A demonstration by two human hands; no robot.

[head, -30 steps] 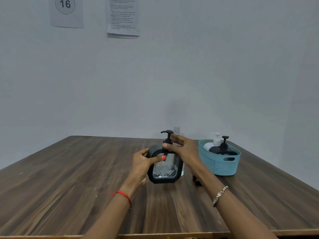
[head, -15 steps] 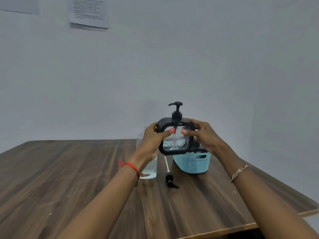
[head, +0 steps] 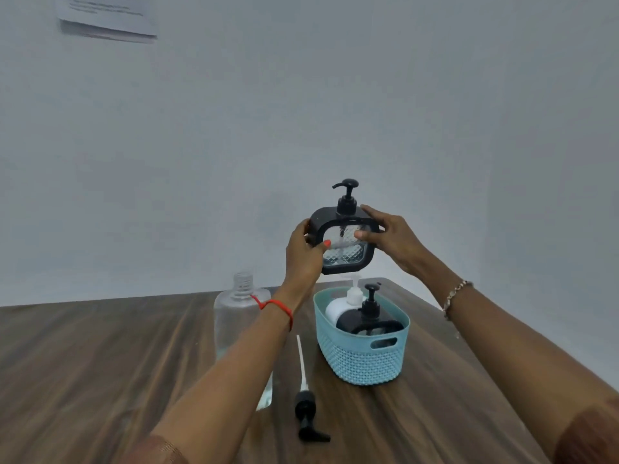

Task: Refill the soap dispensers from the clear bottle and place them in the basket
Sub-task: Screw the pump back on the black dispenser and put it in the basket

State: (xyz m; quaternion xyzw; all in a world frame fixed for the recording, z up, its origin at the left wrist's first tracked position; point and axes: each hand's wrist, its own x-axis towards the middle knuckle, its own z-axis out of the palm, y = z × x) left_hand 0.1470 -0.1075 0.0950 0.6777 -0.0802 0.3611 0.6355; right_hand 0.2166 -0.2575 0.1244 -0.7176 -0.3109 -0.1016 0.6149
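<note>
Both hands, the left hand (head: pixel 303 254) and right hand (head: pixel 390 239), hold the black soap dispenser (head: pixel 343 241) up above the blue basket (head: pixel 363 358).

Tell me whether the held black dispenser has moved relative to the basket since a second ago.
Yes. The black dispenser, earlier on the table left of the basket, is now lifted above it.

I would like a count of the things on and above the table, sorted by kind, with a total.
Soap dispensers: 3 (black one in both hands, black one in the basket, white one in the basket)
Clear bottles: 1
Baskets: 1
Loose pumps: 1
Total: 6
</note>
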